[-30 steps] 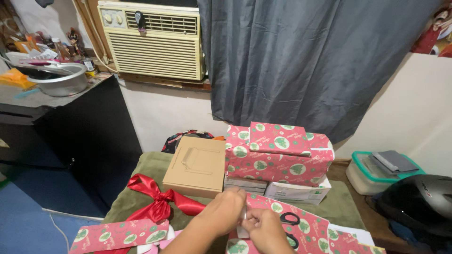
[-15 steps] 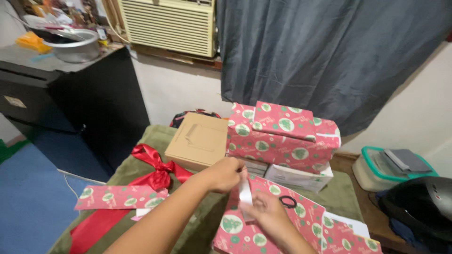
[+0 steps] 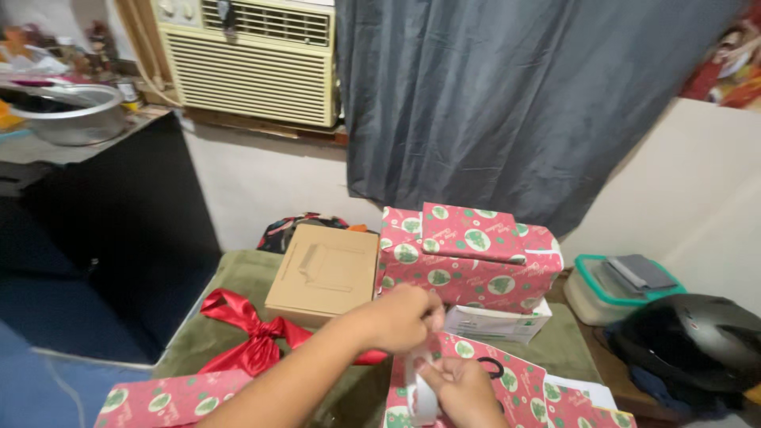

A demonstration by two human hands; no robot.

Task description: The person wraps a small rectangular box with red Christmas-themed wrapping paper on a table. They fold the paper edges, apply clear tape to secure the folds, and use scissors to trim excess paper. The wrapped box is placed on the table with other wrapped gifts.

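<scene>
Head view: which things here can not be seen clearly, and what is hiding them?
- Tape roll: blurred, partly behind the right hand and cut by the bottom edge.
- Scissors: only one black handle loop shows; the right hand covers the rest.
- White boxes: mostly hidden under the wrapped gift.
- Left hand: fingertips blurred, so its grip is unclear.
- Bowl: contents hidden by its rim.
</scene>
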